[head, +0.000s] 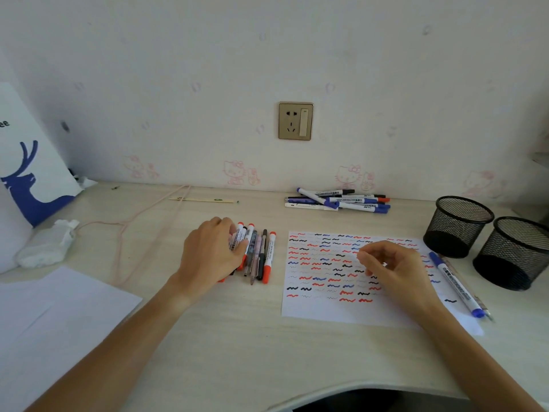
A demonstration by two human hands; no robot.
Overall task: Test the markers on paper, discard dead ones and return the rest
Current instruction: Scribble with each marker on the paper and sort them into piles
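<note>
My left grip (212,257) curls over a row of red- and black-capped markers and pens (258,254) at nine o'clock of the white squiggle-covered test paper (326,281); I count about seven, some hidden under my palm. My right grip (392,267) hangs loosely curled above the paper, holding nothing. One blue-capped white marker (456,285) lies at three o'clock on the pale wooden bench (237,337), beside two black mesh cups (457,226). A blue-capped pile (341,200), hard to count, lies at twelve.
</note>
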